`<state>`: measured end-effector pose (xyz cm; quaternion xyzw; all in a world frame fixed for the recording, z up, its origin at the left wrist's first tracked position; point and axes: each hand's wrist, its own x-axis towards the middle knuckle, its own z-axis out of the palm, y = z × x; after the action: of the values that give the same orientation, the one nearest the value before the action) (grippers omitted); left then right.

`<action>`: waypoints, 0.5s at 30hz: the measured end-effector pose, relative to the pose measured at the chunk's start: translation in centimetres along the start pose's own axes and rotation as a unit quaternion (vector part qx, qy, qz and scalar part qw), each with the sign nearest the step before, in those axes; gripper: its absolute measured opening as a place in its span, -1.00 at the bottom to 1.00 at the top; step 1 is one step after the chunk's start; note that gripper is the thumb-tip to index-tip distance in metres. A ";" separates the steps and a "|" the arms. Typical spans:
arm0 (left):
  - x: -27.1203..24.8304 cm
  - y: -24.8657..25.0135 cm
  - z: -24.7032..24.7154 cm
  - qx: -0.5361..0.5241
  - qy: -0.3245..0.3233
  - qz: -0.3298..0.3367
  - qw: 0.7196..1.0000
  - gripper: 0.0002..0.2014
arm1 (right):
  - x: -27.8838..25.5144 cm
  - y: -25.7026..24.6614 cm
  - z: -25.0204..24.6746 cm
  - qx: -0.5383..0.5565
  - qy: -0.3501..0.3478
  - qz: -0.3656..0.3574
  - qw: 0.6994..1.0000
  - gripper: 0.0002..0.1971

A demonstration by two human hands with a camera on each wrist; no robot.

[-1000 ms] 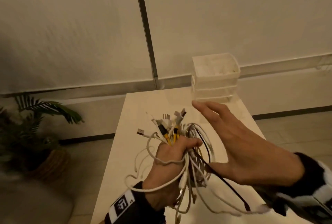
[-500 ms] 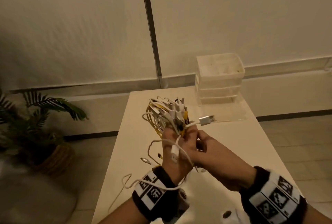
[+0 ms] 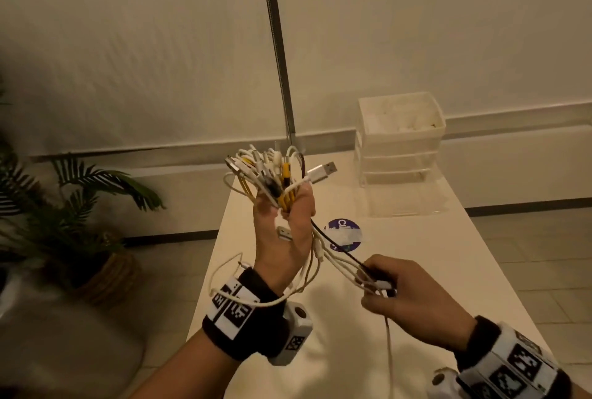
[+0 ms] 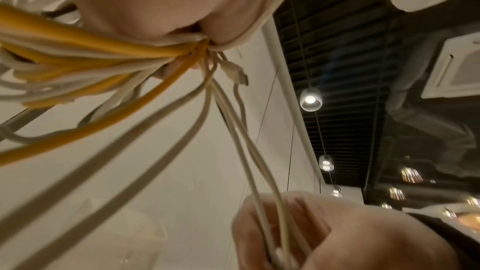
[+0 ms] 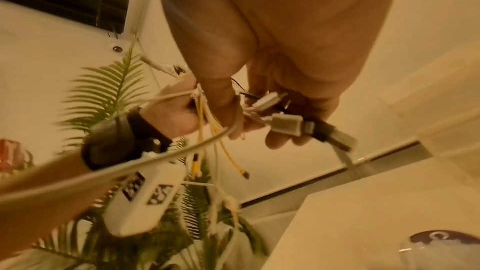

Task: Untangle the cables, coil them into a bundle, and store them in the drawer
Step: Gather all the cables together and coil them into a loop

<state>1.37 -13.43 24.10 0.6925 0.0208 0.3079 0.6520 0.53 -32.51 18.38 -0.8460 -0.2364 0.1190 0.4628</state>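
My left hand (image 3: 283,232) is raised upright above the table and grips a bundle of white, yellow and black cables (image 3: 272,174), their plugs sticking out above the fist. Several loose cable ends (image 3: 339,259) run down and to the right into my right hand (image 3: 394,293), which pinches them along with a few plugs (image 5: 285,124). In the left wrist view, yellow and white strands (image 4: 124,52) fan out from the left palm (image 4: 166,1) towards the right hand (image 4: 337,239). One white cable loops around my left wrist band (image 3: 237,305). The clear drawer unit (image 3: 400,139) stands at the table's far right.
The white table (image 3: 432,270) runs away from me, with a round purple sticker (image 3: 342,235) near its middle. A potted palm (image 3: 64,206) in a wicker pot stands on the floor to the left. A metal pole (image 3: 277,43) rises behind the table.
My right hand has drawn down and to the right from the left fist, pulling several cable ends taut. A second ago it was open beside the bundle.
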 end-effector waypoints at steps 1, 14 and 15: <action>0.2 -0.2 -0.2 -0.010 0.008 0.001 1.000 -0.80 | -0.3 0.6 0.2 -0.009 0.041 -0.002 0.999 -0.77; -0.1 -0.8 0.5 0.083 0.021 -0.048 0.995 -0.80 | -2.2 -2.8 -3.9 0.101 0.208 0.006 0.973 -0.86; -0.6 -0.5 1.0 0.108 0.029 -0.039 0.993 -0.76 | -1.4 -4.9 -2.9 0.168 0.141 0.021 0.975 -0.96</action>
<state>1.55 -14.52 23.42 0.7485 0.0996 0.2982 0.5839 -0.93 -33.08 24.02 -0.7690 -0.1278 0.0459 0.6246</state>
